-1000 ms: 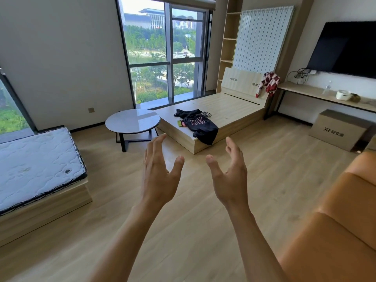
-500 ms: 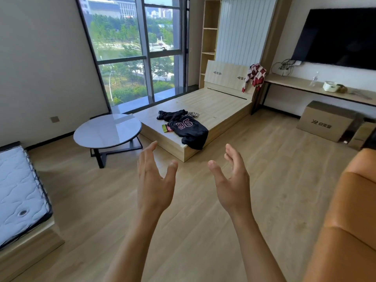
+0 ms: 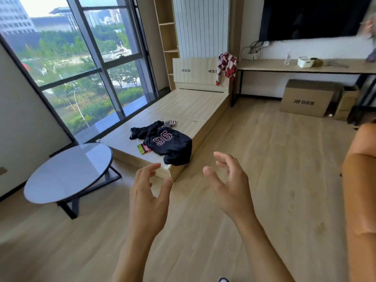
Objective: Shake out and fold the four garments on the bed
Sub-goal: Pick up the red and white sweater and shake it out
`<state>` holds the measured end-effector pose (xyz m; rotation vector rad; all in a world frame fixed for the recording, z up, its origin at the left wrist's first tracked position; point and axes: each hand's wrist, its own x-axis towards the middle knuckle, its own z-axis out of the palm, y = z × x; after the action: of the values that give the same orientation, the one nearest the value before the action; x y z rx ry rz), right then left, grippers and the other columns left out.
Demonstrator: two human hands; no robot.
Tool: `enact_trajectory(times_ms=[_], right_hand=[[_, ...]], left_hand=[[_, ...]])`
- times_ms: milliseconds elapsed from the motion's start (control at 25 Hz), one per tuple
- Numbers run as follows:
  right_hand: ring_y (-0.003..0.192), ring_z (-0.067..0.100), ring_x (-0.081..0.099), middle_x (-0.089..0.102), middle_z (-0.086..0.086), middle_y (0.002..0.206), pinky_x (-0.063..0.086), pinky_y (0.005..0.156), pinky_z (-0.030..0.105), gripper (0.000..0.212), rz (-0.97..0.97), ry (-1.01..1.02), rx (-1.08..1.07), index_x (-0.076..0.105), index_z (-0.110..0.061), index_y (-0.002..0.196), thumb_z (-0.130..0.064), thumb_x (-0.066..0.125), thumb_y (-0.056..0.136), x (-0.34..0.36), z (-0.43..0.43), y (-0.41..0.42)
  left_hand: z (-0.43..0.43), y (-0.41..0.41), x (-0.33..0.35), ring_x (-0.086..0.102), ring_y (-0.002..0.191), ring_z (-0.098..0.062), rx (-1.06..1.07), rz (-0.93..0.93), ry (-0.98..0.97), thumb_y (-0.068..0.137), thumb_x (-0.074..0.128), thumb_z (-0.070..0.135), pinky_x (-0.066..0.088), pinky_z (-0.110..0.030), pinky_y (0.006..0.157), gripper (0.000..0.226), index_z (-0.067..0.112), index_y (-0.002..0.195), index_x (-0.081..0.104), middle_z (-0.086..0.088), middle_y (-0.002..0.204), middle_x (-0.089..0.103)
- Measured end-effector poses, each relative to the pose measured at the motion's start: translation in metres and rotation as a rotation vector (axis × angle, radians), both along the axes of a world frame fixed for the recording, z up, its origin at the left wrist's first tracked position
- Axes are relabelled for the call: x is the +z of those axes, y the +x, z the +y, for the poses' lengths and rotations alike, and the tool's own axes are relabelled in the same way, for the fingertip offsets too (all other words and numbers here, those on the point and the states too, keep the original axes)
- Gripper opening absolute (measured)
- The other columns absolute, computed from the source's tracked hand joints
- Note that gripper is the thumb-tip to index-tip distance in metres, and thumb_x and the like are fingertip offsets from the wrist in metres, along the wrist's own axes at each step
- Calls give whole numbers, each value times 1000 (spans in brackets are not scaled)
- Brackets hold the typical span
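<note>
Pale wood flooring [image 3: 264,159] ran up to a low, bare bed [image 3: 183,106] beside the big window [image 3: 81,58]. At the bed's foot end lay a dark jersey [image 3: 168,143] numbered 96, one edge drooping over the corner. A striped garment [image 3: 171,123] lay just behind it, and a green and pink piece [image 3: 143,149] poked out beside it. A red checked garment [image 3: 226,66] hung off the headboard [image 3: 195,72]. Short of the bed, the left hand [image 3: 148,196] and right hand [image 3: 230,188] were raised and empty, fingers spread and loosely bent, probably readied for the jersey, the nearest piece. A round table [image 3: 67,171] stood beside the bed's foot.
</note>
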<state>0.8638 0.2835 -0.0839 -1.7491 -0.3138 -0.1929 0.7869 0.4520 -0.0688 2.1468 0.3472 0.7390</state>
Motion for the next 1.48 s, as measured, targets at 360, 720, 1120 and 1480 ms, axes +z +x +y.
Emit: enact_trajectory(times_ms=[360, 720, 1120, 1480], right_hand=[[121, -4, 53, 57, -21, 130, 40, 87, 9, 39, -6, -20, 54, 57, -34, 129, -38, 66, 92, 30, 45, 243], [114, -1, 59, 63, -19, 121, 49, 97, 27, 31, 69, -100, 25, 59, -38, 121, -38, 69, 91, -5, 100, 498], [105, 0, 65, 69, -10, 111, 53, 91, 23, 28, 136, 81, -135, 64, -29, 118, -32, 71, 91, 8, 147, 795], [100, -6, 61, 66, -13, 110, 48, 81, 7, 30, 144, 67, -105, 61, -28, 121, -38, 67, 93, -2, 129, 1105]], left_hand=[[41, 247, 16, 59, 114, -4, -50, -15, -94, 95, 63, 30, 50, -29, 91, 24, 30, 119, 62, 14, 120, 64], [91, 537, -29, 63, 102, 4, -213, 30, -234, 95, 63, 34, 51, -15, 84, 21, 29, 114, 67, 15, 109, 69], [125, 856, -8, 68, 100, -5, -444, 93, -386, 96, 62, 32, 53, -28, 86, 15, 27, 108, 70, 11, 103, 74], [111, 1154, -16, 71, 100, -9, -433, 82, -369, 96, 59, 34, 57, -40, 88, 17, 29, 106, 71, 13, 104, 75]])
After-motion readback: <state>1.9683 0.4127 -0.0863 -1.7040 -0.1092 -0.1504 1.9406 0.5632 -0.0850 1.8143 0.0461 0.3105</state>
